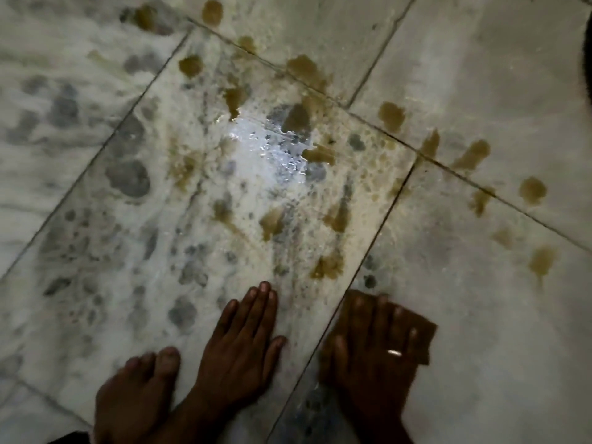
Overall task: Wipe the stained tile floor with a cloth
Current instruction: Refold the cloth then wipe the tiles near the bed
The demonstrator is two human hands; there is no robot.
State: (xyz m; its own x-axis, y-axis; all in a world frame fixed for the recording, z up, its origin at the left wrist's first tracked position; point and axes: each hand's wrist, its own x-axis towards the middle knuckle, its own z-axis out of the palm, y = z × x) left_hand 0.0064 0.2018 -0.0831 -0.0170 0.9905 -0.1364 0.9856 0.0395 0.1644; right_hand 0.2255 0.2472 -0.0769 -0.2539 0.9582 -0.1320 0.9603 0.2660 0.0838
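A white marble tile floor [480,91] fills the view, spotted with several yellow-brown stains [304,70] that run across the middle and off to the right. A wet, shiny patch [266,145] glints at the centre. My right hand [374,354] lies flat, fingers spread, pressing a brown cloth [423,331] onto the floor at the lower right; a ring shows on one finger. My left hand [243,344] rests palm-down on the bare tile beside it, fingers together and holding nothing.
A bare foot [134,398] stands on the tile at the lower left, touching my left wrist. Dark grout lines [378,225] cross the floor diagonally. Grey mottling [128,177] marks the left tiles. A dark shape [586,68] cuts in at the right edge.
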